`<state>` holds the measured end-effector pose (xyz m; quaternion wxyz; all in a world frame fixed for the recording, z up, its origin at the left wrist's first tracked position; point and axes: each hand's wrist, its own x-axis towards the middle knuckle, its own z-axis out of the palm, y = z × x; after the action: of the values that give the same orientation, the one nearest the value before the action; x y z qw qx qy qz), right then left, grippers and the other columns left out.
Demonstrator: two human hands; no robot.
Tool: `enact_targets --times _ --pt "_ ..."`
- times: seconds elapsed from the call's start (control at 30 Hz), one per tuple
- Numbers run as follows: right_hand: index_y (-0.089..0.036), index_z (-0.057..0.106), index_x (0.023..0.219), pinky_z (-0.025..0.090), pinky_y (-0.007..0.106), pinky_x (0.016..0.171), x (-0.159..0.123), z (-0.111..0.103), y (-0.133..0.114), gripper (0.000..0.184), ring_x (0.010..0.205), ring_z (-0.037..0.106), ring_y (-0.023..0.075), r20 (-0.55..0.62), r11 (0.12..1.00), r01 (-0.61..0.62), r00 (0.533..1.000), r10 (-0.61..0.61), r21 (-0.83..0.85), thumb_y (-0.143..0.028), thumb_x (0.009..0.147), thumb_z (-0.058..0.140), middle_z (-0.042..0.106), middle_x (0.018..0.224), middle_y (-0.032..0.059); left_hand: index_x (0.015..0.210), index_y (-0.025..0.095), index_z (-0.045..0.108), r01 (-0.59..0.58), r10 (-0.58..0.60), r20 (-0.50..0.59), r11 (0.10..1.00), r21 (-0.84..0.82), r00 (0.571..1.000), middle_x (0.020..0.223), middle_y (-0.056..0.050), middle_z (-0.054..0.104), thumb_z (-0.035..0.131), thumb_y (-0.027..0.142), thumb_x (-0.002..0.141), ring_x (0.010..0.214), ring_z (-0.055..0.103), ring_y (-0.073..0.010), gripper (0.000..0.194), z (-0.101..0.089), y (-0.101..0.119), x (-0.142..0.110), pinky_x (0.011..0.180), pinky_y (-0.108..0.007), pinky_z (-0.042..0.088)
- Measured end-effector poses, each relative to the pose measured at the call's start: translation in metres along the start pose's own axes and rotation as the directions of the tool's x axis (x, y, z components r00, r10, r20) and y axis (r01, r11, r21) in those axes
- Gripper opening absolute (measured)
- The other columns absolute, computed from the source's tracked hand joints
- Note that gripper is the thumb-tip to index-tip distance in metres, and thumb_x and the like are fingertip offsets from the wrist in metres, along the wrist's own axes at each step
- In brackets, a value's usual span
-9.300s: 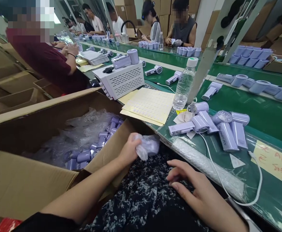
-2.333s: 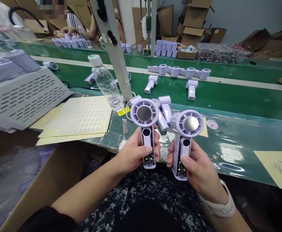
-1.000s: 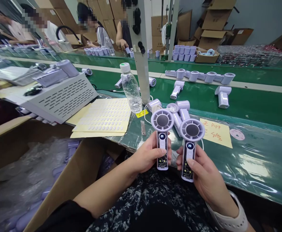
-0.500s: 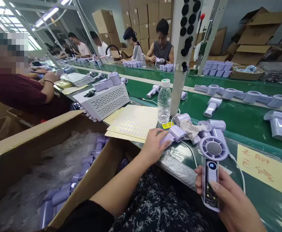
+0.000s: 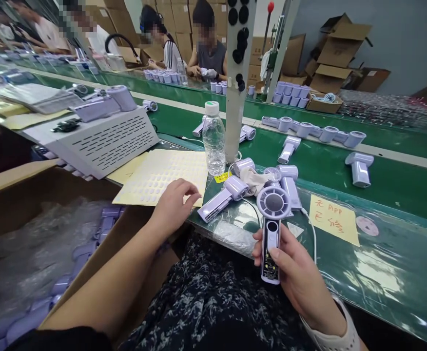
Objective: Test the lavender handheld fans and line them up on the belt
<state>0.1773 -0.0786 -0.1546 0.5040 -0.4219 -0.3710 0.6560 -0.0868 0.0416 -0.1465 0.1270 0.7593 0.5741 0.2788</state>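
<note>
My right hand (image 5: 294,265) is closed round the handle of a lilac handheld fan (image 5: 273,204), its round grille facing me and my thumb on the front. The handle's front shows a dark display and bare circuitry. My left hand (image 5: 175,204) is over the right front part of a pale sheet of small stickers (image 5: 153,178), fingers loosely bent and thumb apart, with nothing visible in them. Just right of it, another lilac fan (image 5: 217,202) lies on the bench. Behind the held fan are more fans (image 5: 290,187) and a crumpled white cloth (image 5: 253,181).
A water bottle (image 5: 214,141) stands by a white post (image 5: 234,122). A slotted metal box (image 5: 104,141) is at left, above a carton (image 5: 72,273) of wrapped fans. Fans lie on the green conveyor (image 5: 319,165). A handwritten yellow note (image 5: 334,219) lies right. Co-workers sit opposite.
My left hand has left the fan lying on the bench and moved left over the sticker sheet. The held fan's display, which showed 20, is now dark. The view has turned right.
</note>
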Motion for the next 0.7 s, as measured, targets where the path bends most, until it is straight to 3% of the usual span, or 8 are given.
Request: enact_targets --times 0.07,0.13,0.2,0.27,0.4,0.53,0.63,0.7 --pt "-0.022 0.063 0.122 0.057 0.033 0.077 -0.004 0.004 0.001 0.036 0.084 0.064 0.0193 -0.018 1.0 0.025 1.0 -0.025 -0.007 -0.042 0.094 0.071 0.068 0.115 0.0088 0.086 0.022 0.064 -0.076 0.065 -0.044 0.943 -0.324 0.997 0.089 -0.004 0.062 0.059 0.031 0.094 0.085 0.06 -0.0214 0.013 -0.004 0.035 -0.006 0.08 -0.036 0.052" --pt "-0.024 0.06 0.13 0.057 0.033 0.076 -0.008 0.009 0.004 0.042 0.086 0.065 0.0201 -0.029 0.999 0.05 0.998 -0.05 -0.017 -0.042 0.093 0.071 0.068 0.114 0.0083 0.083 0.022 0.067 -0.202 0.177 -0.099 0.812 -0.548 0.979 0.1 -0.004 0.062 0.068 0.033 0.091 0.098 0.061 -0.0209 0.014 -0.001 0.07 -0.014 0.093 -0.036 0.051" --pt "-0.026 0.053 0.141 0.058 0.034 0.077 -0.012 0.012 0.007 0.054 0.09 0.067 0.0219 -0.039 0.997 0.065 0.997 -0.067 -0.045 -0.044 0.093 0.072 0.069 0.115 0.0082 0.081 0.022 0.069 -0.257 0.217 -0.141 0.744 -0.617 0.966 0.108 -0.005 0.06 0.074 0.031 0.088 0.106 0.06 -0.0215 0.012 0.007 0.097 -0.019 0.101 -0.038 0.049" --pt "-0.027 0.046 0.149 0.06 0.037 0.08 -0.014 0.012 0.01 0.064 0.094 0.069 0.0237 -0.061 0.994 0.066 0.996 -0.071 -0.082 -0.045 0.093 0.072 0.069 0.122 0.0093 0.081 0.021 0.071 -0.277 0.229 -0.157 0.747 -0.605 0.961 0.111 -0.006 0.059 0.077 0.028 0.086 0.109 0.06 -0.0221 0.011 0.015 0.111 -0.021 0.104 -0.038 0.048" --pt "-0.026 0.044 0.152 0.061 0.038 0.087 -0.015 0.004 0.015 0.069 0.099 0.072 0.0244 -0.065 0.988 0.02 0.997 -0.03 -0.151 -0.045 0.093 0.072 0.063 0.139 0.012 0.079 0.019 0.068 -0.324 0.279 -0.165 0.797 -0.511 0.946 0.112 -0.008 0.06 0.076 0.021 0.086 0.111 0.061 -0.0227 0.011 0.018 0.116 -0.019 0.105 -0.039 0.049" --pt "-0.027 0.046 0.15 0.062 0.038 0.089 -0.015 -0.013 0.024 0.075 0.102 0.074 0.0269 -0.11 0.983 -0.052 0.993 0.032 -0.177 -0.045 0.085 0.08 0.068 0.135 0.0113 0.08 0.019 0.066 -0.292 0.286 -0.09 0.818 -0.496 0.954 0.117 -0.01 0.062 0.073 0.02 0.088 0.116 0.062 -0.0244 0.01 0.01 0.114 -0.024 0.107 -0.041 0.049" --pt "-0.03 0.056 0.139 0.063 0.036 0.084 -0.013 -0.03 0.036 0.07 0.101 0.076 0.0294 -0.127 0.974 -0.073 0.991 0.047 -0.215 -0.04 0.077 0.088 0.076 0.123 0.0085 0.077 0.02 0.06 -0.22 0.26 -0.017 0.778 -0.588 0.965 0.126 -0.013 0.063 0.073 0.023 0.087 0.122 0.062 -0.0264 0.017 0.012 0.109 -0.026 0.112 -0.043 0.046" --pt "-0.03 0.063 0.127 0.064 0.035 0.073 -0.007 -0.039 0.043 0.057 0.082 0.077 0.028 -0.105 0.965 -0.052 0.994 0.026 -0.257 -0.04 0.077 0.088 0.08 0.104 0.0068 0.077 0.021 0.054 -0.093 0.218 0.079 0.678 -0.729 0.973 0.128 -0.013 0.064 0.08 0.026 0.081 0.125 0.061 -0.0287 0.027 0.02 0.098 -0.023 0.112 -0.046 0.046"
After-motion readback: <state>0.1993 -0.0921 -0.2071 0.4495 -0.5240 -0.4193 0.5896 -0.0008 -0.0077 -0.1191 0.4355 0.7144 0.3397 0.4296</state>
